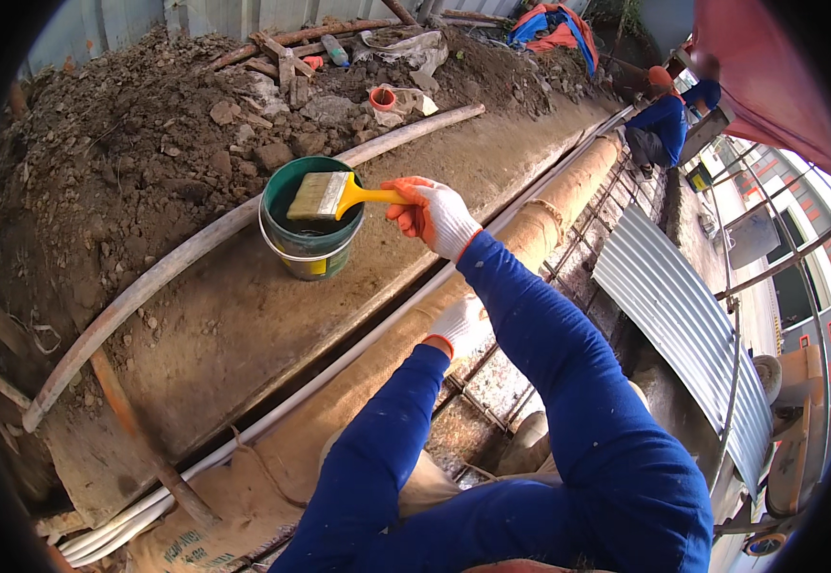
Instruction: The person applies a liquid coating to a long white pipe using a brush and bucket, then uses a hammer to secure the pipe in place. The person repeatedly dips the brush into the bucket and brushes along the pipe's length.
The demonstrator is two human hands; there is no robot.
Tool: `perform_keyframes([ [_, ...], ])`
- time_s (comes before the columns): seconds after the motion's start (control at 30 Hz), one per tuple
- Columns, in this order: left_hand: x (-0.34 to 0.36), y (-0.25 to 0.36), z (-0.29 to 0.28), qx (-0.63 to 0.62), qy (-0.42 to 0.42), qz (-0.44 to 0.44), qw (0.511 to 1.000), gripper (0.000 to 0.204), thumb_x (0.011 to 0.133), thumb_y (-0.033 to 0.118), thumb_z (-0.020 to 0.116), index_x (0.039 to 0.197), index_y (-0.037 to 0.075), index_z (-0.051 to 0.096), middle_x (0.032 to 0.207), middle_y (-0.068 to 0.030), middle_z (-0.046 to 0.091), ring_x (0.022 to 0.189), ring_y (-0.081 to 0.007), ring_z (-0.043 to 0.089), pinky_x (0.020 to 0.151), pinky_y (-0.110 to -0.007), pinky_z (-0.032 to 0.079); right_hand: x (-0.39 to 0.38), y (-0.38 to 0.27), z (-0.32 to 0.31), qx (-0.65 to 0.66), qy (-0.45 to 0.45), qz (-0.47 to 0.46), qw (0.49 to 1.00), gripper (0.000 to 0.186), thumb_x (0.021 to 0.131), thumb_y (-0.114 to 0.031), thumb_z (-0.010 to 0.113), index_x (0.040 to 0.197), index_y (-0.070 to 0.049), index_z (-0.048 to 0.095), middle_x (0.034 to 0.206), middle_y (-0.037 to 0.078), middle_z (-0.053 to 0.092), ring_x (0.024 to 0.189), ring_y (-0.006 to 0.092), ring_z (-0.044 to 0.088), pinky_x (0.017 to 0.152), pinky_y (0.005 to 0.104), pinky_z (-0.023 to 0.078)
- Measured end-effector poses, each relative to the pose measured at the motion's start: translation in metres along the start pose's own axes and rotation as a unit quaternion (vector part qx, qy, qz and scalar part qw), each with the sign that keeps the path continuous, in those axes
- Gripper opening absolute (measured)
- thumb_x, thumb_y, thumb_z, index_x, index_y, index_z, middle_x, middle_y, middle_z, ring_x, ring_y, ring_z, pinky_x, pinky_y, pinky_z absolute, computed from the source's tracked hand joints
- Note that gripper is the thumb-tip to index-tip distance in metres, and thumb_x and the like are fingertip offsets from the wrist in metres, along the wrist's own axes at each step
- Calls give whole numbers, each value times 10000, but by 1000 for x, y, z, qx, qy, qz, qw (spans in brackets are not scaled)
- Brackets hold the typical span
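My right hand (427, 215), in a white glove with an orange palm, grips the yellow handle of a wide paintbrush (325, 196). The pale bristles are over the mouth of a dark green bucket (310, 253) with a thin wire handle. My left hand (460, 325), gloved too, is lower down against a long roll wrapped in brown cloth (415, 329). Behind my right sleeve its fingers are hidden, so their pose does not show.
A grid of steel bars (473, 401) runs along the roll's right side. Beyond it leans a corrugated metal sheet (678, 315). A curved wooden pole (177, 253) borders rubble and soil (129, 143). Farther off, a person in blue (662, 124) crouches by the roll.
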State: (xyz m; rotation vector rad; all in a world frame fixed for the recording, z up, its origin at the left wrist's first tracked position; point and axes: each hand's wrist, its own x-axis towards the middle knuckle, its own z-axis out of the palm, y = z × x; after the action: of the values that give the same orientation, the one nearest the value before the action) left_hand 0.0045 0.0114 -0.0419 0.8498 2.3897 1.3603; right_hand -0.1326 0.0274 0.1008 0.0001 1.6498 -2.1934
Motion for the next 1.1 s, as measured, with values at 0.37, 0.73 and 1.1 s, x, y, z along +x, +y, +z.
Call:
perform_keyframes([
  [0.37,3,-83,49,34,32,-94,994,626,1108,439,502,1595,50,452,1639,-173,504,1521,-349,468,1255,-438,367,-51,88,15,328,-30,-45,943,452,1136,-291,593,1497,-22,551,1015,168,775,772,225,738,690,346,604],
  [0.73,-5,-55,68,147,191,-68,968,304,842,118,775,1113,-5,708,1239,-209,697,1178,-415,648,1011,-509,522,-125,79,-141,413,2,-168,895,501,1102,-151,623,1571,-64,471,1182,170,730,922,223,747,817,355,632],
  [1.1,6,-19,76,244,159,-115,950,253,882,102,739,1122,27,722,1301,-180,680,1250,-410,604,1088,-520,471,-39,99,-444,177,355,-121,910,511,949,33,613,1446,-63,544,984,96,685,674,151,621,575,303,524],
])
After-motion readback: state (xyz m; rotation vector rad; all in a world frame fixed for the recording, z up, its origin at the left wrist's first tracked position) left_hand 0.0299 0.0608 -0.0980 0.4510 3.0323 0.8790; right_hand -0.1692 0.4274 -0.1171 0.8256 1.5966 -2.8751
